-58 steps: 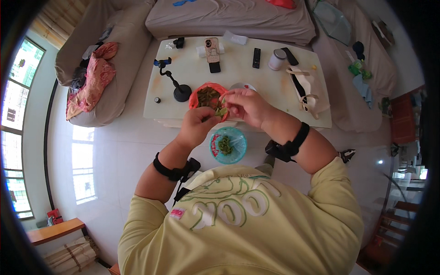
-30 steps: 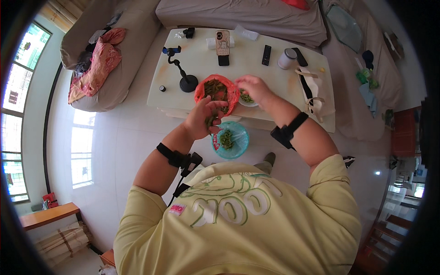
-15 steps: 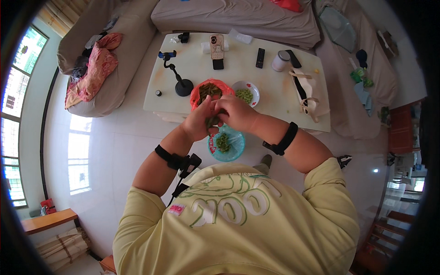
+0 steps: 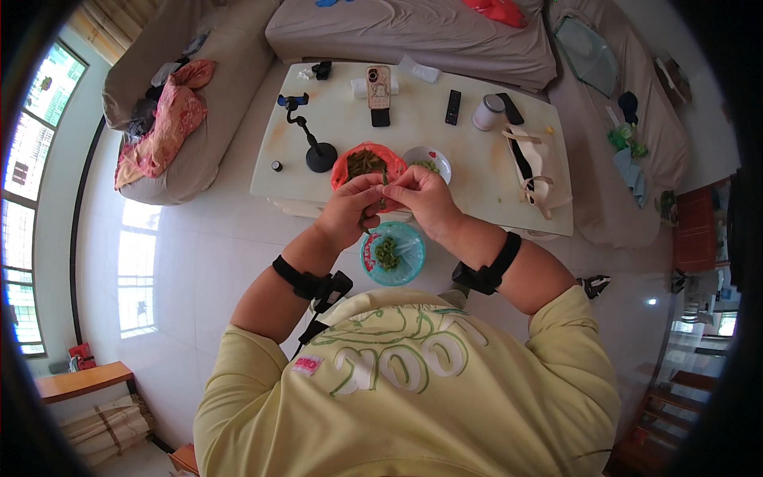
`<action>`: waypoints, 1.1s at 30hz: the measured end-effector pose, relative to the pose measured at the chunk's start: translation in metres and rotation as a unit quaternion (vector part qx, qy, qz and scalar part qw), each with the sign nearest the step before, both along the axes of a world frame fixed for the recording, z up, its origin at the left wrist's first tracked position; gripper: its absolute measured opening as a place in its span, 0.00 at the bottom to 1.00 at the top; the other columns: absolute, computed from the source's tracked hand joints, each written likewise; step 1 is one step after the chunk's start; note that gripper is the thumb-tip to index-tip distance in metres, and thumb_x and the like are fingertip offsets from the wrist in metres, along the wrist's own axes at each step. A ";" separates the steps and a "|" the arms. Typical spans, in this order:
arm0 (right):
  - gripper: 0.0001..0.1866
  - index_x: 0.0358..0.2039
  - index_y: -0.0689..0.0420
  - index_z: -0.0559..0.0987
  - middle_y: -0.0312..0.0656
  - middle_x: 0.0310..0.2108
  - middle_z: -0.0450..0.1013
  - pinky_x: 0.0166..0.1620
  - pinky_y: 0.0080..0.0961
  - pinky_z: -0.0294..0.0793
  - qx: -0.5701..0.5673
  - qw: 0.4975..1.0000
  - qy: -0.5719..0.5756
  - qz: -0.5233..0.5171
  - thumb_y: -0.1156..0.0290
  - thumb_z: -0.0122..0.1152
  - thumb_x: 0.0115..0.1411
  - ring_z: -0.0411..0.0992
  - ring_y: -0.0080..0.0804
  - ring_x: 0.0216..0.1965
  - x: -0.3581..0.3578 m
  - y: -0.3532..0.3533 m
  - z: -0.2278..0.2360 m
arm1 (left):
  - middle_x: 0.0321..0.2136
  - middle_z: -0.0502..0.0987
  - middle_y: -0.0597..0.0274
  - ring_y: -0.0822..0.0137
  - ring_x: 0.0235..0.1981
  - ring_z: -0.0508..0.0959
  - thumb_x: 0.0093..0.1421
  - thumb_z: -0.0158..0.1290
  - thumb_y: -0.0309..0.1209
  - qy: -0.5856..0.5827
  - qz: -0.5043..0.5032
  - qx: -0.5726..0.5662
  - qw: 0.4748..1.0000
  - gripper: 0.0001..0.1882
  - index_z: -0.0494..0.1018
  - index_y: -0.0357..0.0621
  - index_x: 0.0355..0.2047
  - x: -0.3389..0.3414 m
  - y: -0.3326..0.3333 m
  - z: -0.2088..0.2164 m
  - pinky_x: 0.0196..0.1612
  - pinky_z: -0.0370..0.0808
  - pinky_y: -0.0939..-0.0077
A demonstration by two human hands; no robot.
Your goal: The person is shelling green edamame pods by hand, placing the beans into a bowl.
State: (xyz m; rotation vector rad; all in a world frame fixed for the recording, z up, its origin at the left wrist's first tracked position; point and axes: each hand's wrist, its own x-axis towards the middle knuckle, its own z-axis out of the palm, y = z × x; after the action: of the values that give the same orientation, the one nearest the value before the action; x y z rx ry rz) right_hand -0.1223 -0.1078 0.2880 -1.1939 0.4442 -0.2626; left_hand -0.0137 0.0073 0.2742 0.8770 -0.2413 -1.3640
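Note:
My left hand and my right hand meet over the table's near edge, fingertips pinched together. Between them is a slim green bean pod; another pod end pokes out below my left fingers. Just beyond lies an open red plastic bag with brownish-green pods in it. A white plate with small shelled green beans is partly hidden behind my right hand. Beneath my hands stands a teal lined bin with green empty pods inside.
On the pale table are a phone stand, a phone, a remote, a lidded canister and a cream tote bag. Covered sofas surround its far sides.
My hands have drawn slightly apart and my right hand has turned, its thumb and fingertips now at the pod's upper part. The bag's pods show more. The view has shifted slightly.

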 end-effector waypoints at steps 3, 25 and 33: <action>0.04 0.24 0.62 0.70 0.36 0.25 0.68 0.32 0.16 0.71 -0.134 0.990 0.016 0.029 0.77 0.55 0.50 0.68 0.20 0.28 0.000 -0.004 -0.003 | 0.20 0.64 0.73 0.79 0.19 0.60 0.54 0.44 0.26 -0.015 0.033 0.014 0.999 0.05 0.66 0.47 0.32 -0.003 0.000 0.007 0.19 0.56 0.85; 0.08 0.31 0.58 0.71 0.38 0.24 0.68 0.30 0.20 0.68 -0.334 0.941 -0.055 0.013 0.76 0.53 0.47 0.68 0.24 0.24 0.006 -0.012 -0.013 | 0.33 0.64 0.67 0.75 0.20 0.62 0.52 0.39 0.35 -0.058 0.022 0.010 0.998 0.24 0.52 0.55 0.51 0.002 0.004 0.017 0.19 0.58 0.83; 0.11 0.30 0.57 0.72 0.41 0.32 0.67 0.36 0.28 0.68 -0.550 0.822 -0.108 0.106 0.73 0.58 0.43 0.68 0.38 0.33 0.002 0.001 -0.014 | 0.39 0.61 0.70 0.75 0.28 0.66 0.55 0.40 0.43 -0.124 -0.004 0.002 0.992 0.27 0.46 0.57 0.54 -0.005 0.006 0.008 0.20 0.60 0.84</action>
State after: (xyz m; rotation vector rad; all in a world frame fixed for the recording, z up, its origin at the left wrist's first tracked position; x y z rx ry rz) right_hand -0.1200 -0.1067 0.2740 -2.3014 -0.1071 -0.4824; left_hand -0.0190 0.0132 0.2821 1.0507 -0.4335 -1.2611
